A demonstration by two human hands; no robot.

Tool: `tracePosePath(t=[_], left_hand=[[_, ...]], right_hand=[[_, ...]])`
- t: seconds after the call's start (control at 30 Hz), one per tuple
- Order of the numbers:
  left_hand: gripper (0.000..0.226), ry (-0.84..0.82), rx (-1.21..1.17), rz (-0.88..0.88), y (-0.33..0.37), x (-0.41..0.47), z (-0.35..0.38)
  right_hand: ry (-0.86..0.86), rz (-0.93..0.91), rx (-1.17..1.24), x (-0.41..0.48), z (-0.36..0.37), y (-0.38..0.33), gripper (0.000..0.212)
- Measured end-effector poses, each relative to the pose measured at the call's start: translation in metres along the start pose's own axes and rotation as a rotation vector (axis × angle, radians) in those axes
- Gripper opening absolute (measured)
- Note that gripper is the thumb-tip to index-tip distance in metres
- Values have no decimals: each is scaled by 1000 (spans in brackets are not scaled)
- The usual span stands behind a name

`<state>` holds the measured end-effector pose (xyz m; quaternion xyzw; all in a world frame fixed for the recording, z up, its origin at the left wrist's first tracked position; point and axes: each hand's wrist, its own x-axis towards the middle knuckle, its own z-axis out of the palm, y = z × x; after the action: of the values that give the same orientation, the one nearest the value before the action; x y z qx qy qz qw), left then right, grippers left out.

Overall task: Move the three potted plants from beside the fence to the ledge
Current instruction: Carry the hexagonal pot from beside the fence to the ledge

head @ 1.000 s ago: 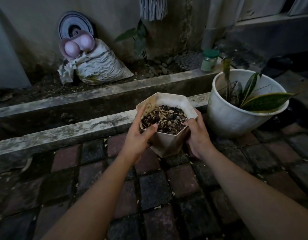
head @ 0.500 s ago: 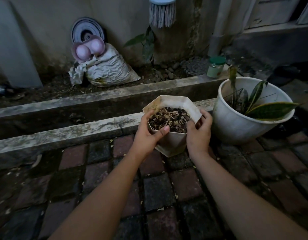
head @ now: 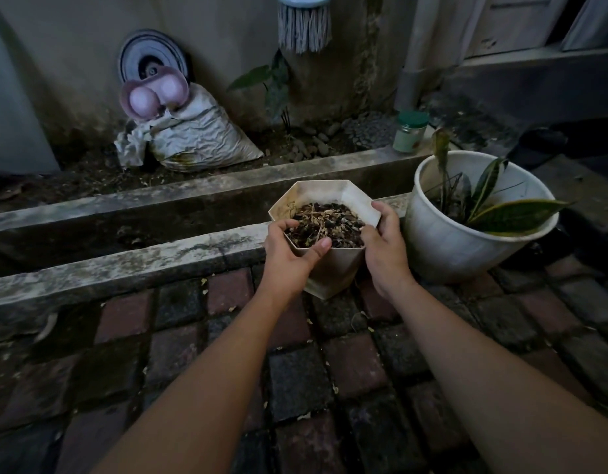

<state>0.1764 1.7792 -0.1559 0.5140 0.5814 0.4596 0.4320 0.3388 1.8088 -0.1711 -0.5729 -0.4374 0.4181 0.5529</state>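
Note:
A cream hexagonal pot [head: 333, 271] filled with dark soil and dry stems is held between both hands, just above the brick paving and close to the near concrete ledge [head: 125, 265]. My left hand [head: 289, 254] grips its left rim with the thumb over the edge. My right hand [head: 381, 248] clasps its right side. To the right, a round white pot [head: 446, 241] with a striped snake plant stands on the paving beside the ledge. No third pot is in view.
Behind the near ledge runs a gutter, then a second concrete curb [head: 200, 186]. Beyond it lie a crumpled white sack [head: 200, 138], a pink holder [head: 152, 95], a green-lidded jar [head: 410, 131] and a hanging mop head [head: 304, 25]. Brick paving [head: 295, 388] lies underfoot.
Both hands have tightened on the hexagonal pot, the right hand reaching further up its rim. The view has tilted down slightly; the pot stays near the ledge.

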Motion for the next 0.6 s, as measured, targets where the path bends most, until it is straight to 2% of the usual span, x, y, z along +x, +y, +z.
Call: tracePosePath(t=[0.2,0.3,0.4,0.6], left_hand=[[72,17,42,19,4,6,0],[65,26,67,15,0,6,0],[54,76,166,62,-3,7,0],[56,127,202,101,-7,9,4]], right_hand=[[-31,-6,-48,7,-4,-1,43],[-11,-29,-131,2,-5,-2,40],[17,-89,-188,-12,0,-2,45],[20,-90,-161,-22,2,3,51]])
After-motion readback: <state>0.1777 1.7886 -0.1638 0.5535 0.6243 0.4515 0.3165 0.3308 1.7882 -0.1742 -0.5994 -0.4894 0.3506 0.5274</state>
